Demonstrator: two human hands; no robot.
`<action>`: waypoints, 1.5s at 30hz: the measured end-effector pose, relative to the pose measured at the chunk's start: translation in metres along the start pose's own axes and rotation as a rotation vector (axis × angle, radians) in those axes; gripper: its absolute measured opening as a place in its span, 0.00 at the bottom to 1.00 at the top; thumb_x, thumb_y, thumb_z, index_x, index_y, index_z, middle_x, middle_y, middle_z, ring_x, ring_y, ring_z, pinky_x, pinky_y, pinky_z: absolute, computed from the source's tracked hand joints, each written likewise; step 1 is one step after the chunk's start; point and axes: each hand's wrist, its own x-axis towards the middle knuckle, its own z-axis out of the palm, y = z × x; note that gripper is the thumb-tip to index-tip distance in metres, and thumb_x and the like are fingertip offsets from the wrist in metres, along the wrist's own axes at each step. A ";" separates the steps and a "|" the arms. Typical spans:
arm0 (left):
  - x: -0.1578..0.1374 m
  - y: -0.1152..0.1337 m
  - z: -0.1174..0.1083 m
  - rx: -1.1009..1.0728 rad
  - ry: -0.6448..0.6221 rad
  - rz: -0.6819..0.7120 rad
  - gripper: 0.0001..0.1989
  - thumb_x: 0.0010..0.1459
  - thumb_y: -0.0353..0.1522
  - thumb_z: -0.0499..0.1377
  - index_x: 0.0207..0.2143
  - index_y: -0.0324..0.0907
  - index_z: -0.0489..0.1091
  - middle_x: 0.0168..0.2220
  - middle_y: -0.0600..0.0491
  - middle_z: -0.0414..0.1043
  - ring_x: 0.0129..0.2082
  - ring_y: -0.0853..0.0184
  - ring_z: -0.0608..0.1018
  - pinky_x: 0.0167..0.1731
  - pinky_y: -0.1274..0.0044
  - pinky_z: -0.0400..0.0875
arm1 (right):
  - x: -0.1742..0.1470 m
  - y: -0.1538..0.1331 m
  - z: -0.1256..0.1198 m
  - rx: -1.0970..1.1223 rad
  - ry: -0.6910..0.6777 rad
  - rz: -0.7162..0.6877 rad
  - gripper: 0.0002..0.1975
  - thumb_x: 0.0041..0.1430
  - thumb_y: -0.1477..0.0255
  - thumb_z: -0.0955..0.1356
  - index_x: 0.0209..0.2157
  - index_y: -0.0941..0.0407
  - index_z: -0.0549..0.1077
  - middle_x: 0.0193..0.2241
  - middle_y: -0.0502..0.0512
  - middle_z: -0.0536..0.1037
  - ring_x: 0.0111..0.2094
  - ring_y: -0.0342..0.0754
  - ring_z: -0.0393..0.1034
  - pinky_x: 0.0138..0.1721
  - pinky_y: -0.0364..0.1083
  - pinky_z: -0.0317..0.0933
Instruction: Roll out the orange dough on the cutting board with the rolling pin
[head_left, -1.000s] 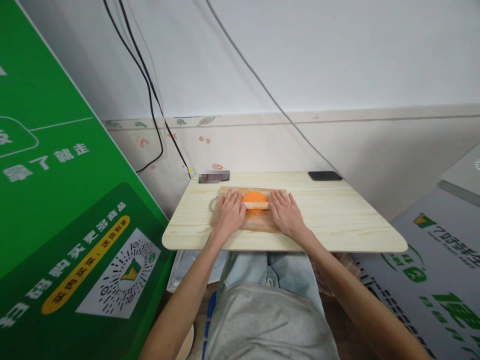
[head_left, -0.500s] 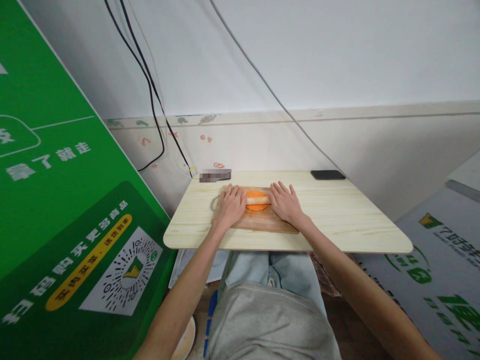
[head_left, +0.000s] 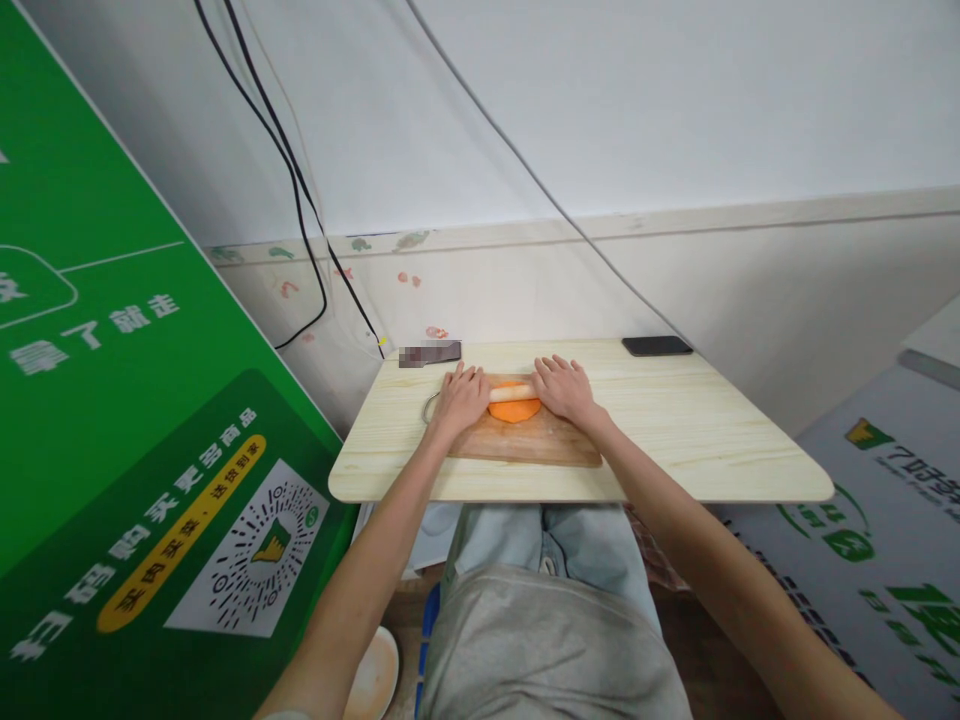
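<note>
A wooden rolling pin [head_left: 513,394] lies crosswise over a flat orange sheet of dough [head_left: 514,411]. Under the dough is a wooden cutting board [head_left: 525,445], with a metal ring handle [head_left: 430,407] at its left end. My left hand [head_left: 463,396] covers the pin's left end, and my right hand [head_left: 564,386] covers its right end. Both palms press down from above, fingers pointing away from me. Only the middle of the pin shows between the hands; both ends are hidden. More of the dough is visible on my side of the pin than beyond it.
The board rests on a pale wood table [head_left: 690,440] against the wall. A dark phone [head_left: 657,346] lies at the back right, and a partly blurred dark object [head_left: 439,353] at the back left. A green printed panel [head_left: 150,400] stands left. Cables [head_left: 304,190] hang along the wall.
Both hands have moved the rolling pin slightly away from me over the dough, baring more of the dough's near side. The view has shifted a little.
</note>
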 end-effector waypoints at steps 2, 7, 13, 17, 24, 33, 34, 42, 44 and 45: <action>-0.003 0.000 -0.001 0.005 0.001 0.020 0.23 0.75 0.35 0.43 0.61 0.38 0.71 0.66 0.40 0.70 0.73 0.50 0.62 0.69 0.55 0.58 | -0.004 -0.002 -0.003 -0.001 -0.007 0.005 0.26 0.77 0.68 0.52 0.65 0.60 0.68 0.63 0.66 0.75 0.66 0.57 0.64 0.65 0.57 0.54; -0.010 0.000 -0.003 0.017 0.006 0.057 0.24 0.76 0.36 0.42 0.62 0.39 0.70 0.67 0.42 0.70 0.72 0.49 0.62 0.69 0.56 0.57 | -0.012 -0.006 -0.010 -0.005 0.010 0.007 0.26 0.77 0.68 0.53 0.66 0.61 0.68 0.63 0.67 0.75 0.66 0.56 0.64 0.64 0.54 0.56; -0.018 0.002 -0.004 -0.008 0.035 0.071 0.26 0.76 0.37 0.39 0.61 0.39 0.71 0.66 0.43 0.70 0.71 0.53 0.65 0.70 0.59 0.56 | -0.025 -0.007 -0.011 0.011 0.066 -0.010 0.28 0.77 0.67 0.52 0.67 0.64 0.68 0.65 0.66 0.73 0.68 0.57 0.63 0.64 0.54 0.57; -0.023 0.005 -0.006 -0.022 0.034 0.070 0.26 0.76 0.36 0.39 0.61 0.40 0.71 0.66 0.44 0.71 0.70 0.53 0.67 0.69 0.58 0.57 | -0.032 -0.008 -0.010 0.021 0.076 -0.015 0.28 0.78 0.66 0.52 0.66 0.63 0.69 0.64 0.66 0.74 0.67 0.57 0.64 0.64 0.52 0.58; -0.034 0.008 -0.009 -0.085 0.032 0.059 0.27 0.76 0.38 0.40 0.65 0.41 0.70 0.68 0.46 0.70 0.72 0.54 0.64 0.70 0.59 0.57 | -0.044 -0.010 -0.011 0.014 0.107 -0.035 0.29 0.77 0.67 0.51 0.66 0.65 0.70 0.64 0.66 0.74 0.67 0.57 0.65 0.66 0.53 0.56; -0.052 0.016 -0.014 -0.136 0.037 0.041 0.27 0.75 0.37 0.42 0.67 0.40 0.68 0.69 0.50 0.68 0.74 0.54 0.61 0.73 0.59 0.53 | -0.067 -0.015 -0.014 0.051 0.170 -0.053 0.29 0.77 0.66 0.52 0.65 0.62 0.72 0.65 0.63 0.74 0.67 0.57 0.64 0.70 0.56 0.48; -0.052 0.016 -0.014 -0.133 0.040 0.038 0.27 0.75 0.37 0.42 0.67 0.40 0.68 0.69 0.50 0.68 0.74 0.54 0.60 0.73 0.59 0.53 | -0.067 -0.015 -0.014 0.056 0.172 -0.049 0.29 0.77 0.66 0.52 0.65 0.62 0.72 0.65 0.63 0.74 0.67 0.57 0.64 0.71 0.56 0.48; -0.020 0.003 -0.002 -0.068 0.027 0.140 0.27 0.76 0.35 0.38 0.66 0.40 0.69 0.68 0.46 0.70 0.70 0.62 0.67 0.75 0.62 0.47 | -0.039 -0.011 -0.008 0.033 0.090 0.010 0.28 0.78 0.67 0.51 0.65 0.60 0.72 0.63 0.62 0.76 0.68 0.58 0.62 0.67 0.57 0.52; -0.009 -0.001 0.003 -0.062 0.033 0.112 0.27 0.76 0.36 0.39 0.67 0.42 0.67 0.67 0.47 0.70 0.70 0.61 0.67 0.74 0.59 0.49 | -0.028 -0.010 -0.007 0.018 0.060 0.036 0.28 0.78 0.66 0.51 0.66 0.59 0.70 0.63 0.62 0.76 0.69 0.59 0.61 0.67 0.58 0.52; -0.004 -0.003 0.005 -0.055 0.026 0.097 0.26 0.76 0.36 0.40 0.67 0.43 0.67 0.67 0.46 0.71 0.71 0.59 0.66 0.73 0.58 0.50 | -0.022 -0.009 -0.007 0.012 0.041 0.046 0.28 0.78 0.66 0.51 0.67 0.58 0.70 0.63 0.61 0.76 0.69 0.59 0.61 0.66 0.58 0.52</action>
